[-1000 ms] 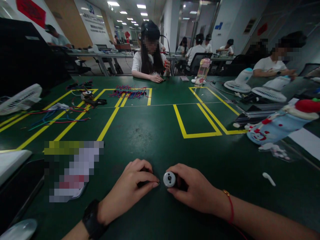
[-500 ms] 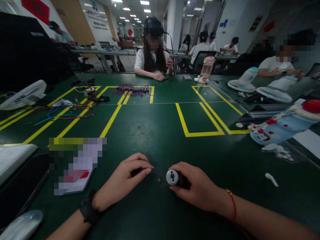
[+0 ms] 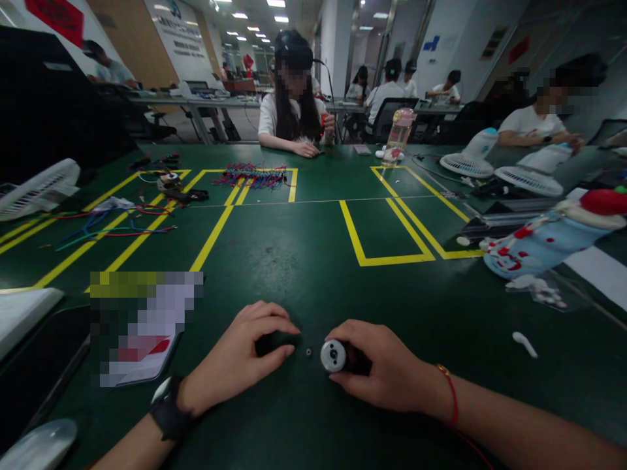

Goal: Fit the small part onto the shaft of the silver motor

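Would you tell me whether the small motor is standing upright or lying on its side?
On its side: the motor lies on the table, round end face toward the camera.

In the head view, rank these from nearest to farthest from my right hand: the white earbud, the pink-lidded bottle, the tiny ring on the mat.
From the right hand:
1. Tiny ring, just left of it.
2. White earbud, off to the right.
3. Pink-lidded bottle, far across the table.

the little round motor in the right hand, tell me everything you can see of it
The small motor is a short cylinder lying on its side on the green table, its round pale-grey end cap facing the camera. The cap looks like plastic or dull metal, with a dark centre hole and smaller dark spots. The dark body behind is mostly hidden by the right hand, whose fingers wrap it from above and below. A tiny ring-like part lies just beside it, apart.
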The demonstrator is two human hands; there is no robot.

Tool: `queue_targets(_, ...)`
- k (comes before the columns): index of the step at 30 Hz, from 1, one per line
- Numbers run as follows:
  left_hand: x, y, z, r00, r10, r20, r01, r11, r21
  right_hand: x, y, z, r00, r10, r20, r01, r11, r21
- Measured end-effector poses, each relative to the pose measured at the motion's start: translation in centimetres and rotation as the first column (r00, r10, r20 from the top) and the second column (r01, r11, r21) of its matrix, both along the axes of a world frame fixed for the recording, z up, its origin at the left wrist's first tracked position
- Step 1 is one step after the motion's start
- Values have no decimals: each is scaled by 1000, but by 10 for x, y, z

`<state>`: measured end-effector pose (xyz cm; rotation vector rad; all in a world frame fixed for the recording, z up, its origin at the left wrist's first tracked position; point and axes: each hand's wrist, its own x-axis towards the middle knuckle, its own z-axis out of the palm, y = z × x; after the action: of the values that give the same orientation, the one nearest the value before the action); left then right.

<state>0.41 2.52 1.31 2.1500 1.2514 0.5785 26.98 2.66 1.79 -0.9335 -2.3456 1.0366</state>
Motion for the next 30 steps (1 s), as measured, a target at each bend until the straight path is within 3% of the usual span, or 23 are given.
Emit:
queue_targets(7, 18, -7, 1, 990, -65, -128, 74, 995, 67, -1, 0, -1, 1000, -4, 20, 3, 1000, 16)
queue_targets(10, 19, -10, 3, 997, -57, -49, 59, 997, 47, -1, 0, -1, 1000, -4, 23, 4, 1000, 19)
queue_targets(15, 25, -20, 19, 973, 93, 213, -105, 993, 46, -3, 0, 0, 1000, -2, 28, 1, 1000, 19)
queue_targets(22, 48, -27, 27, 991, 53, 120, -69, 989, 129, -4, -1, -1, 999, -11, 31, 10, 1000, 29)
queue_targets(30, 49, -26, 26, 987, 64, 146, -84, 988, 130, -4, -1, 0, 999, -1, 37, -1, 999, 42)
